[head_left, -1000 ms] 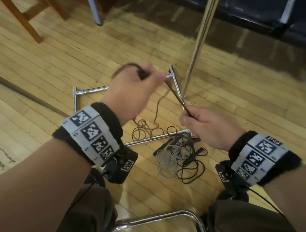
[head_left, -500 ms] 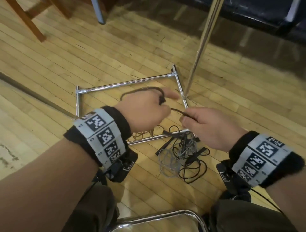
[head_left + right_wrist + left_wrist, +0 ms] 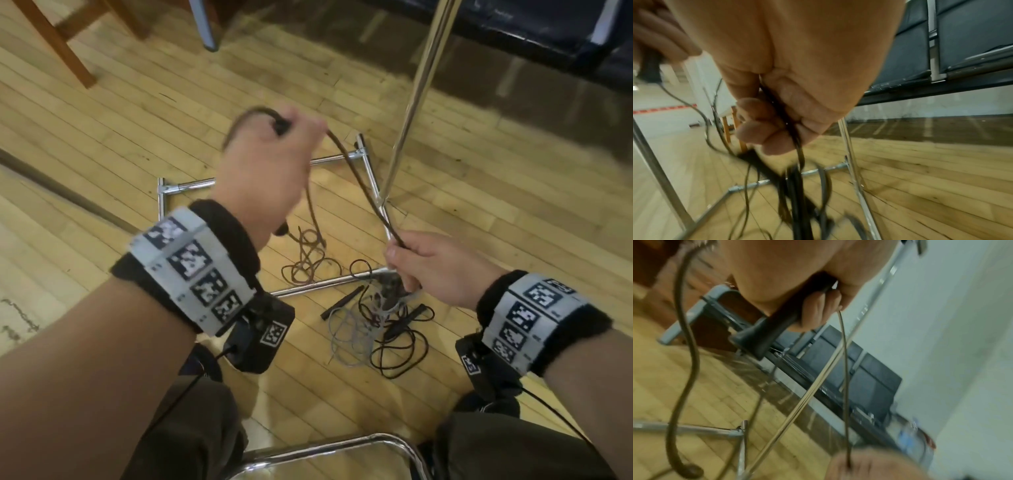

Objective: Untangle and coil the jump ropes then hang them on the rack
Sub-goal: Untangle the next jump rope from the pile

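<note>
My left hand [image 3: 274,150] is raised over the chrome rack base [image 3: 191,185] and grips the black handle [image 3: 777,326] of a brown jump rope [image 3: 359,181], with a loop arching over its knuckles. The rope runs down and right to my right hand [image 3: 421,263], whose curled fingers [image 3: 756,129] pinch the cord [image 3: 795,138]. More brown cord lies in loose loops [image 3: 305,263] on the floor under the left hand. Below the right hand sits a tangle of grey and black ropes [image 3: 373,329] with black handles [image 3: 340,301].
The rack's upright chrome pole [image 3: 418,89] rises just right of the hands. A wooden chair leg [image 3: 58,44] stands at far left, dark seating [image 3: 548,31] along the back. A chrome chair frame [image 3: 325,448] curves between my knees. Wood floor all round.
My left hand has risen up and away from the right, drawing the brown rope taut between them. The right hand stayed low and shifted slightly right.
</note>
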{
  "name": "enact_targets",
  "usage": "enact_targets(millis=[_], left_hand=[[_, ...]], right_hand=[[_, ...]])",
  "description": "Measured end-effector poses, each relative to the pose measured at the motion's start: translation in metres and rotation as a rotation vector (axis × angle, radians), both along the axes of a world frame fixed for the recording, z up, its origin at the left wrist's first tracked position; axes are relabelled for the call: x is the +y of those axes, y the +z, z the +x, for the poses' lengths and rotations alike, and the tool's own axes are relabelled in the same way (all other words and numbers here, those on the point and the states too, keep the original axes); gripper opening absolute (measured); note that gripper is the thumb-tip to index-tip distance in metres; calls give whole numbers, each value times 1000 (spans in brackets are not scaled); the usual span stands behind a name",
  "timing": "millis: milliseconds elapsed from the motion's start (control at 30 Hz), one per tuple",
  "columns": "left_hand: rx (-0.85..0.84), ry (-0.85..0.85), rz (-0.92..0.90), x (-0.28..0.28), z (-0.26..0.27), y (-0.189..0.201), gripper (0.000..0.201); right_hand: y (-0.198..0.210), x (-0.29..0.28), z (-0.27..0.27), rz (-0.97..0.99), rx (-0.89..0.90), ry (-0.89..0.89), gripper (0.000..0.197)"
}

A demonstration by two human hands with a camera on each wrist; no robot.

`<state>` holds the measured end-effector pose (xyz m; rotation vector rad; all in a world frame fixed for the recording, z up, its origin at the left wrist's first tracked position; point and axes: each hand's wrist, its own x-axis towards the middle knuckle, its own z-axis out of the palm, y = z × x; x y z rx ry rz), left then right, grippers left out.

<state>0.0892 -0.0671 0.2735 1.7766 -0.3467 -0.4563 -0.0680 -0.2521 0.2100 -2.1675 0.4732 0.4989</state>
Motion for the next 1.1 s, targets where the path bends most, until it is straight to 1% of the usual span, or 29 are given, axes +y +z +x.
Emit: enact_targets(millis=[33,67,100,133,167,200,233,267,300,367,433,500,533,600,667,733,800,967,1033,1100], left_hand=[[-11,68,-20,4,7,1,18],[-38,92,36,7,12,-1,16],[-59,78,144,8,15,-5,12],[-63,28,285,9,16,-9,9],[-55,-46,429,10,14,-14,14],[-45,-135,547,10,10,-19,26],[-38,-231,614,9,5,-21,37],[-35,-326,635,7,-2,-21,42],[-41,-420,641,5,-8,-20,43],[-50,-574,677,-1,-19,-17,34],[-110,-675,754,-7,-27,-14,22],[-176,-708,799,-10,-29,-12,17],[-179,-709,798,-11,-29,-11,18],[-153,-687,733,-11,-27,-9,21],[-146,-641,625,-11,-26,-7,24],[-144,-594,501,-10,-28,-5,24],[-108,-548,383,-9,-29,-2,24],[5,-514,204,-4,-27,5,29],[13,-511,163,-1,-26,7,29],[35,-507,100,1,-25,11,25]], right_hand=[[-2,-1,-2,1,28,4,30],[-3,-1,-2,-2,35,1,31],[-3,-1,-2,-10,29,-2,32],[-2,1,-1,-24,16,2,32],[1,4,1,-43,2,14,31],[4,7,3,-60,-11,33,31],[6,10,5,-69,-26,52,31],[8,12,7,-68,-43,60,31],[10,15,8,-62,-63,58,31],[13,18,10,-69,-110,54,30],[15,19,10,-88,-139,55,28],[14,18,9,-90,-159,52,26],[14,18,8,-88,-162,53,26],[12,17,6,-83,-157,61,27],[12,16,6,-49,-165,45,30],[11,15,6,9,-192,-26,33],[9,11,7,39,-224,-79,29],[2,10,7,1,-205,-61,18],[-2,9,8,-21,-219,-62,21],[-4,8,9,-53,-229,-27,23]])
